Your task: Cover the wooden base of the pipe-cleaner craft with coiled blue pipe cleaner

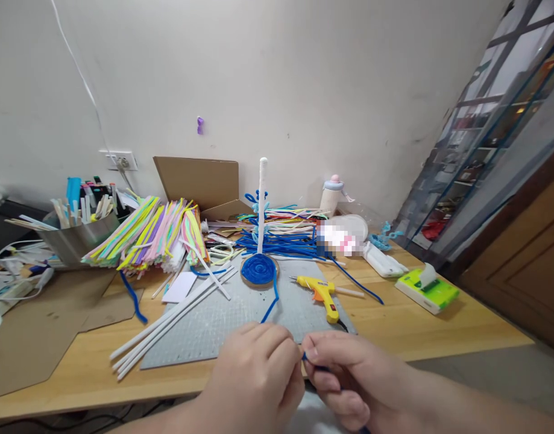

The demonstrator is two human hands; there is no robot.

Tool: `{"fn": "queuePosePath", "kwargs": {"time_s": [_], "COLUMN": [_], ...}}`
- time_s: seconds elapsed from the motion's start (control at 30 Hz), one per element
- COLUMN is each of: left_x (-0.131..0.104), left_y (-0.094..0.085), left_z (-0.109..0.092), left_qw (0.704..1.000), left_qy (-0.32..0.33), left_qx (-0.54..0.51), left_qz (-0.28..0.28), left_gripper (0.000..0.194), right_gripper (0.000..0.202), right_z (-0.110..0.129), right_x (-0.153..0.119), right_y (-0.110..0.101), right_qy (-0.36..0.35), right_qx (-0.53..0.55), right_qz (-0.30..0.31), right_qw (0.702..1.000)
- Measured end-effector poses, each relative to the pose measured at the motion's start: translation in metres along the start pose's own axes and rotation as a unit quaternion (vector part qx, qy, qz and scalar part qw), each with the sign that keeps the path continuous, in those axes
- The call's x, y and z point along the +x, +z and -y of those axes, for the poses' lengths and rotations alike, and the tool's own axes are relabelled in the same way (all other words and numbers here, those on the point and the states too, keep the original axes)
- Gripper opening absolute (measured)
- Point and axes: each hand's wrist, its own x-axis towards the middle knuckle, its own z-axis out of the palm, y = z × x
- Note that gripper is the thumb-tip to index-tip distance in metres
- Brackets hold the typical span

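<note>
Close to the table's front edge, my left hand (258, 371) is closed, knuckles up, where a blue pipe cleaner (273, 304) runs down behind it. My right hand (342, 377) pinches a blue pipe cleaner (321, 367) between thumb and fingers, right beside the left fist. Whether both hands hold one and the same strand is hidden. Past the hands lies a round base (258, 269) covered with coiled blue pipe cleaner, from which the strand trails. A white upright rod (262, 205) rises at the base's back edge.
A yellow glue gun (319, 292) lies on the grey cutting mat (195, 337), right of the base. White sticks (168, 325) cross the mat's left side. Behind are bundles of coloured pipe cleaners (145, 235), cardboard (195, 181) and a bottle (332, 196). A green tissue pack (425, 289) lies right.
</note>
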Motion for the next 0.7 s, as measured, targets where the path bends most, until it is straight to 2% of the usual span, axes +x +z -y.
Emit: {"fn": "queuePosePath", "kwargs": {"time_s": [0.03,0.07,0.1,0.17,0.2,0.23,0.27,0.3,0.37,0.4,0.43,0.47,0.5,0.57,0.63,0.7], "left_x": [0.0,0.0,0.001,0.002,0.002,0.002,0.003,0.003,0.003,0.003,0.004,0.004,0.003,0.003,0.002,0.002], "left_y": [0.0,0.001,0.001,0.001,0.002,0.002,0.003,0.004,0.006,0.007,0.008,0.008,0.009,0.01,0.01,0.011], "left_z": [0.0,0.0,-0.001,0.0,0.001,0.002,0.003,0.003,0.004,0.004,0.004,0.003,0.003,0.002,0.002,0.002], "left_qw": [1.0,1.0,0.999,0.995,0.991,0.988,0.988,0.989,0.994,0.996,0.997,0.998,0.998,0.997,0.993,0.987], "left_qy": [0.001,-0.009,-0.028,-0.086,-0.114,-0.129,-0.132,-0.122,-0.087,-0.066,-0.046,-0.03,-0.021,-0.032,-0.075,-0.112], "left_qx": [0.003,0.0,-0.008,-0.033,-0.041,-0.044,-0.042,-0.036,-0.019,-0.012,-0.006,0.0,0.002,-0.012,-0.047,-0.076], "left_qz": [0.001,0.004,0.013,0.047,0.061,0.07,0.074,0.071,0.062,0.061,0.063,0.063,0.066,0.074,0.084,0.089], "left_gripper": [0.014,0.014,0.013,0.013,0.014,0.014,0.014,0.013,0.013,0.013,0.013,0.013,0.013,0.014,0.014,0.014], "right_gripper": [0.011,0.012,0.014,0.016,0.018,0.018,0.018,0.018,0.016,0.015,0.015,0.013,0.011,0.012,0.014,0.016], "right_z": [-0.001,-0.004,-0.007,-0.013,-0.015,-0.016,-0.016,-0.015,-0.011,-0.009,-0.007,-0.005,-0.005,-0.006,-0.007,-0.007], "right_x": [0.001,0.002,0.003,0.005,0.006,0.006,0.007,0.007,0.007,0.006,0.006,0.006,0.005,0.005,0.004,0.004], "right_y": [-0.001,-0.003,-0.004,-0.008,-0.01,-0.011,-0.011,-0.011,-0.01,-0.01,-0.01,-0.01,-0.01,-0.01,-0.011,-0.011], "right_qy": [-0.052,-0.127,-0.205,-0.34,-0.377,-0.386,-0.365,-0.321,-0.157,-0.069,-0.005,0.026,0.028,-0.02,-0.059,-0.054], "right_qx": [-0.047,-0.125,-0.211,-0.357,-0.399,-0.415,-0.404,-0.374,-0.23,-0.135,-0.048,0.016,0.055,0.08,0.079,0.09], "right_qz": [-0.022,-0.056,-0.088,-0.129,-0.14,-0.147,-0.152,-0.149,-0.099,-0.057,-0.02,0.003,0.007,-0.017,-0.029,-0.02], "right_qw": [0.997,0.982,0.952,0.861,0.824,0.811,0.825,0.857,0.955,0.987,0.999,1.0,0.998,0.996,0.995,0.994]}}
